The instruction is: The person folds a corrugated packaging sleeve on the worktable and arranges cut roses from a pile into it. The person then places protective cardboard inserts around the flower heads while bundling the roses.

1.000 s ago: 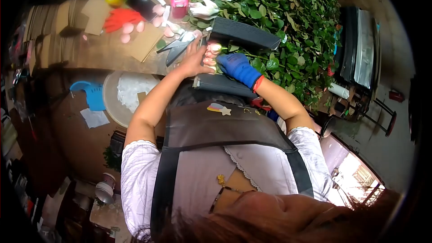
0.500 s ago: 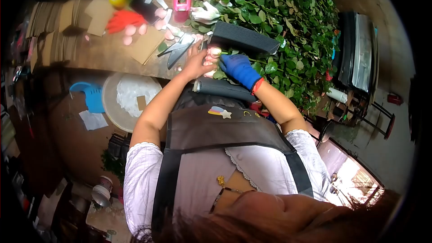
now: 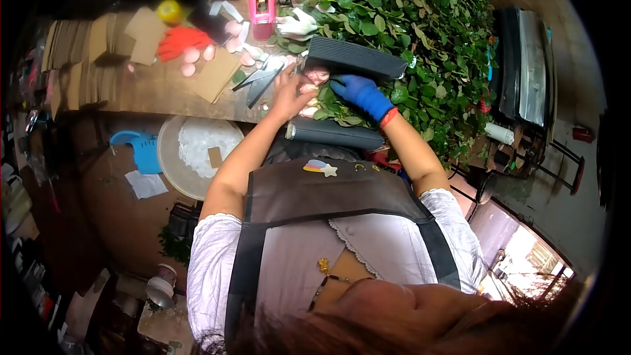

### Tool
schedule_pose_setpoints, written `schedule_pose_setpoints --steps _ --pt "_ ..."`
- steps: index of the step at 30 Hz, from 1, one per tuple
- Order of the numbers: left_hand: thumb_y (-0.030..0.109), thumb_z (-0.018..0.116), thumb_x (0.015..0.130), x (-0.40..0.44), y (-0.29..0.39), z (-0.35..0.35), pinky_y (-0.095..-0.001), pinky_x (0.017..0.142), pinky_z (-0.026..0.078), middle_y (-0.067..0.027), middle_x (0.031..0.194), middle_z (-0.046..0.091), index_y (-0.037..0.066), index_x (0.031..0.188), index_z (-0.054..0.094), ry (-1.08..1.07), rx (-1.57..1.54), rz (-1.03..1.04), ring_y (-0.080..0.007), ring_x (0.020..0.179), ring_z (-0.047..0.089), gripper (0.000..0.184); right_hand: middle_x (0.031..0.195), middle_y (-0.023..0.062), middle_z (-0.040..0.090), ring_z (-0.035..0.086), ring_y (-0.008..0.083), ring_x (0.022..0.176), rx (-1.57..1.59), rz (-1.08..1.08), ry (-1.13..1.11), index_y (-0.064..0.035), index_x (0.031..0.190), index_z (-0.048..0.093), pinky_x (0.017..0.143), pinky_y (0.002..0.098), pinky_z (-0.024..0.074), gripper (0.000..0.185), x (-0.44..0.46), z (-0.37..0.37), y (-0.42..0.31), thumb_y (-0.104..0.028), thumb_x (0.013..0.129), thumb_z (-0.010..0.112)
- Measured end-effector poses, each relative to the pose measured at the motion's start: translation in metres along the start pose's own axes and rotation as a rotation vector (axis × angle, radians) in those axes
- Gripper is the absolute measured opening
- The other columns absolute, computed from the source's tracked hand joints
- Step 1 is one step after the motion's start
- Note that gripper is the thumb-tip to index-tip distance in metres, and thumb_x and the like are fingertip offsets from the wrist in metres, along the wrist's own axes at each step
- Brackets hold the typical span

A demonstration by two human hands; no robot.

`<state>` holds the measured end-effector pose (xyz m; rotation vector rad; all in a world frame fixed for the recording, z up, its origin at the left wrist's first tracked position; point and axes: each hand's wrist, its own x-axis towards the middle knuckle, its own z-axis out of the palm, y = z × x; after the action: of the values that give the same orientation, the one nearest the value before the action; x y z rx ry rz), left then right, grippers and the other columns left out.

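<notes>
I have the left grip [image 3: 287, 97], a bare hand, laid against a row of pink roses [image 3: 317, 75], fingers part-curled and spread over the blooms; from here I can't tell whether they close on any of them. My right grip [image 3: 363, 96], in a blue glove, is just beside the same blooms on the leafy side, fingers bent in among the leaves. Its fingertips are partly hidden, so I can't tell how far it is closed or whether a stem is inside.

The roses sit at the tabletop's [image 3: 164, 89] near edge, between two dark ridged blocks, the upper block [image 3: 355, 57] slanting beyond them and the lower block [image 3: 335, 133] close to the apron [image 3: 342, 190]. Just left of my bare hand I see scissors [image 3: 259, 82], then a piece of cardboard [image 3: 215, 77] and loose petals [image 3: 189, 69]. Farther out stands a pink tape dispenser [image 3: 261, 3], with white-wrapped blooms [image 3: 299, 24] near it. A thick spread of green leaves [image 3: 420, 39] covers the right side.
</notes>
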<state>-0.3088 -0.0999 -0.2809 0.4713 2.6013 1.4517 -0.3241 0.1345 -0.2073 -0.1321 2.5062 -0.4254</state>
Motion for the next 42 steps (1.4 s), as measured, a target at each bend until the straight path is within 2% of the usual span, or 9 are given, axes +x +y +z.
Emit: schedule_pose_setpoints --steps 1,6,11,18,22,31,34,37,42 --pt "0.036 0.082 0.077 0.001 0.0 -0.001 -0.0455 0.111 0.03 -0.0216 0.145 0.042 0.012 0.123 0.063 -0.01 -0.034 -0.031 -0.0413 0.13 0.039 0.055 0.115 0.0148 0.07 0.067 0.036 0.102 0.089 0.02 -0.066 -0.0259 0.123 0.069 0.091 0.044 0.0527 0.041 0.002 0.001 0.006 -0.05 0.096 0.049" --pt "0.039 0.083 0.073 0.011 0.002 -0.005 -0.0464 0.11 0.031 -0.0234 0.137 0.045 0.007 0.138 0.05 -0.07 0.033 -0.029 -0.0424 0.129 0.036 0.079 0.101 0.0149 0.072 0.068 0.0374 0.088 -0.088 -0.105 0.053 -0.0249 0.121 0.068 0.078 0.049 0.054 0.038 0.001 0.016 0.011 -0.047 0.096 0.05" --pt "0.045 0.086 0.069 0.033 0.011 0.002 -0.0422 0.109 0.035 -0.0215 0.139 0.043 0.013 0.108 0.074 -0.047 0.023 -0.193 -0.0383 0.128 0.04 0.052 0.089 0.0166 0.07 0.068 0.0371 0.081 -0.173 -0.119 0.035 -0.0203 0.112 0.066 0.071 0.0505 0.0537 0.032 -0.009 0.007 -0.004 -0.043 0.093 0.054" --pt "0.039 0.087 0.069 0.031 0.011 0.007 -0.044 0.105 0.04 -0.0232 0.127 0.047 0.01 0.108 0.074 0.028 0.059 -0.14 -0.0402 0.12 0.046 0.05 0.088 0.0153 0.072 0.07 0.0329 0.085 -0.088 -0.069 0.365 -0.0108 0.101 0.066 0.073 0.0482 0.0544 0.033 -0.027 -0.006 -0.031 -0.041 0.089 0.06" --pt "0.038 0.087 0.07 0.025 0.011 0.007 -0.0437 0.103 0.041 -0.0196 0.133 0.049 0.007 0.103 0.074 0.042 0.029 -0.136 -0.0386 0.122 0.046 0.047 0.088 0.0149 0.073 0.071 0.0324 0.085 -0.133 0.012 0.221 -0.0104 0.089 0.072 0.072 0.047 0.0559 0.032 -0.016 -0.018 -0.04 -0.04 0.09 0.06" --pt "0.039 0.087 0.07 0.022 0.006 0.006 -0.0431 0.101 0.043 -0.0185 0.135 0.05 0.005 0.095 0.074 0.009 0.083 -0.126 -0.038 0.121 0.047 0.045 0.111 0.0144 0.072 0.07 0.0356 0.099 -0.268 -0.049 0.162 -0.0073 0.114 0.073 0.083 0.0459 0.0562 0.032 0.013 0.007 -0.038 -0.024 0.092 0.056" --pt "0.04 0.088 0.07 0.027 0.005 0.004 -0.0443 0.1 0.043 -0.0235 0.124 0.051 0.003 0.098 0.073 0.0 0.113 -0.097 -0.0414 0.115 0.049 0.048 0.115 0.0156 0.071 0.069 0.0365 0.101 -0.335 -0.161 0.561 -0.0067 0.119 0.07 0.085 0.0453 0.0553 0.035 0.038 0.046 -0.018 -0.023 0.092 0.056" --pt "0.042 0.087 0.07 0.03 0.007 0.0 -0.0438 0.101 0.043 -0.0192 0.135 0.05 0.005 0.094 0.074 -0.063 0.106 -0.173 -0.0391 0.121 0.046 0.046 0.113 0.0168 0.071 0.069 0.0378 0.099 -0.209 0.013 0.082 -0.006 0.119 0.068 0.086 0.0465 0.0543 0.034 0.009 -0.005 -0.048 -0.023 0.094 0.053" --pt "0.04 0.086 0.071 0.027 0.017 0.0 -0.0441 0.103 0.041 -0.0202 0.136 0.049 0.006 0.094 0.074 -0.035 0.121 -0.195 -0.04 0.122 0.045 0.042 0.098 0.0188 0.071 0.068 0.0374 0.092 -0.162 -0.144 0.138 -0.0107 0.122 0.063 0.081 0.0467 0.0538 0.034 0.002 0.009 -0.034 -0.03 0.095 0.055"
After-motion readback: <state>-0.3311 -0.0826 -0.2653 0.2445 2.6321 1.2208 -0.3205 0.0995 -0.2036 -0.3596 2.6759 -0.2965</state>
